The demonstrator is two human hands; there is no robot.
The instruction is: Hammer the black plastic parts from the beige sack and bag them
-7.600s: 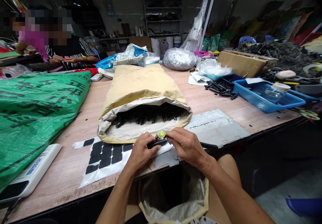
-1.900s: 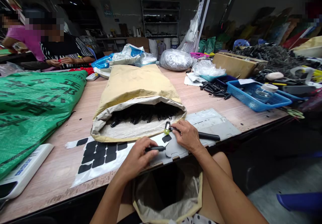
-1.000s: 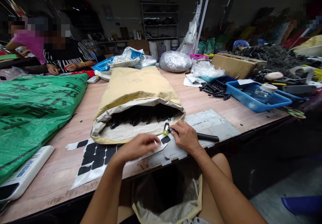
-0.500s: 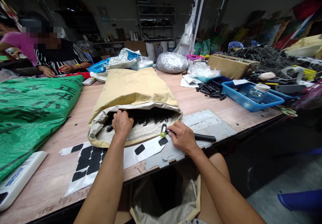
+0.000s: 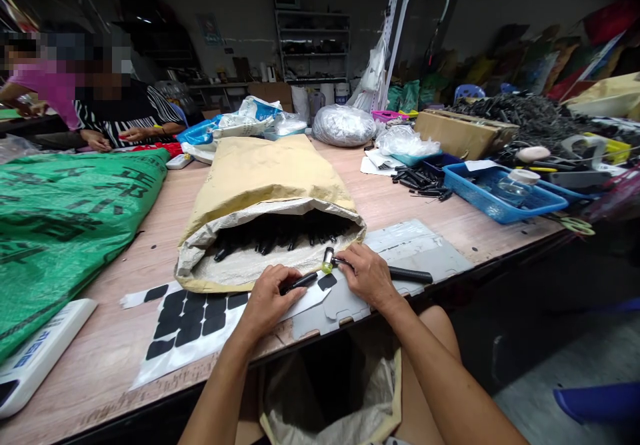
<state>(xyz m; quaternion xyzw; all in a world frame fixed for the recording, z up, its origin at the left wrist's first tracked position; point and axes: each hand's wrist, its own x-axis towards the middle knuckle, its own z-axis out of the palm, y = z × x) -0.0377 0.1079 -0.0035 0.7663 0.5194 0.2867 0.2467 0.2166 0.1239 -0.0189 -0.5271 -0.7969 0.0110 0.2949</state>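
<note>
My left hand (image 5: 271,296) is closed on a slim black handle-like part (image 5: 300,283), whose tip points right toward the hammer head. In my right hand (image 5: 367,273) is a small hammer (image 5: 329,260) with a yellow-green face and a black grip, lying low over the grey board (image 5: 425,248). Just behind both hands lies a tan paper sack (image 5: 280,171), its mouth facing me, with several similar black parts (image 5: 265,241) inside. A white sheet with black rounded stickers (image 5: 189,328) spreads at the left, and one loose black patch (image 5: 327,282) sits below the hammer head.
A second open sack (image 5: 390,405) stands between my knees under the table edge. To the left are a green woven bag (image 5: 75,211) and a white scale (image 5: 47,351). Right of centre are a blue basket (image 5: 505,208) and loose black parts (image 5: 420,181). People sit at far left.
My left hand has come out of the sack's mouth toward me and now holds a black handle-like part over the board. My right hand stays on the hammer, nearly unmoved.
</note>
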